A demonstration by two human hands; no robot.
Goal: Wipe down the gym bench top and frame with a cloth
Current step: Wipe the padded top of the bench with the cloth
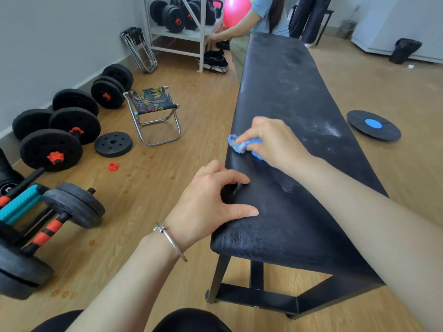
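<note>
Dark-clad knees (191,319) sit just short of the bench (287,224). At its near left edge the left hand (211,202) curls over the padding, probably to steady it. Farther along that edge, the right hand (271,142) pinches a bunched blue cloth (244,144) against the top. Beyond the cloth lies white dust (328,130) not yet wiped.

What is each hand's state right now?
Left hand: curled on the bench pad's left edge; whether it has a real grip cannot be told.
Right hand: closed on the blue cloth, pressing it to the pad.
</note>
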